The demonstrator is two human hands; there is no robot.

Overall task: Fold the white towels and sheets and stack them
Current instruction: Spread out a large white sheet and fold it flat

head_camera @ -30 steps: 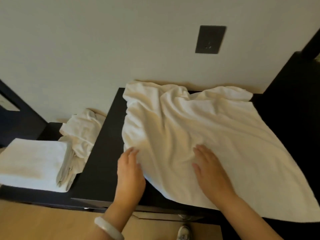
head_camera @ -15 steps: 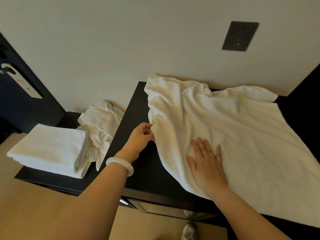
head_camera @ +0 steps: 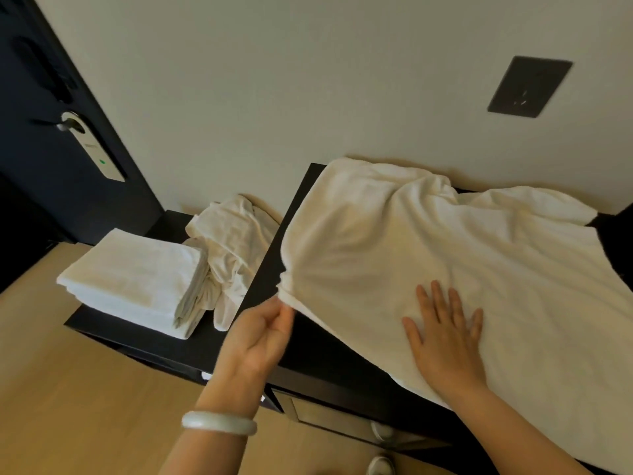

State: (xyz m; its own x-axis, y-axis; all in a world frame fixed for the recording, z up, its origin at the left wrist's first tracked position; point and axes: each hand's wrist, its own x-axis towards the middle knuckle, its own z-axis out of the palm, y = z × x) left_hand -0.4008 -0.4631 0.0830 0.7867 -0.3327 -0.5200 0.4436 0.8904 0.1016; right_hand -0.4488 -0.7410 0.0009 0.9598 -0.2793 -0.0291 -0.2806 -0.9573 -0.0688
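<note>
Right hand (head_camera: 445,344) lies flat, fingers spread, on the towel (head_camera: 411,241) — I read it as pinning the cloth to the dark table (head_camera: 322,347) so it won't slide. Left hand (head_camera: 263,337) pinches the near-left corner, probably to pull it square. Folded stack (head_camera: 133,279) waits on the lower shelf (head_camera: 137,341), left.

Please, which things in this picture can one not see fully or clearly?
Head view only:
1. Spread towel: right side cut off by the frame edge; right hand covers part.
2. Crumpled linen: partly hidden behind the folded stack; number of pieces unclear.
3. Door hanger: print too small.
4. Wall plate: blurred.
</note>
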